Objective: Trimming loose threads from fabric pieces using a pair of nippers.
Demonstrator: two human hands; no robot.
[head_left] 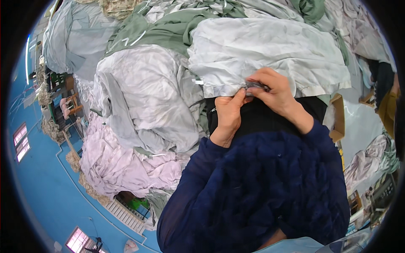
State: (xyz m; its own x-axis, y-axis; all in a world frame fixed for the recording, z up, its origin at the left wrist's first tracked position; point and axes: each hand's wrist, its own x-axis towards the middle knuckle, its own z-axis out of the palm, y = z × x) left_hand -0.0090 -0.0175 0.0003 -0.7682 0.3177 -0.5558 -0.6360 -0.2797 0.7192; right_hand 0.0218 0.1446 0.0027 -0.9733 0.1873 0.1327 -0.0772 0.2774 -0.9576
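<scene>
Before the person's black-clad lap (274, 118), left to right: pale rumpled cloth (147, 92), off to the left. Next, left hand (230, 111), thumb and fingers pinched together at the near hem of a white cloth (265, 46). This cloth lies directly ahead of both hands, long axis left–right. Right hand (276, 90) closed around a small dark item (258, 85), kind unclear, at that hem. Hands about equally near, fingertips almost meeting.
</scene>
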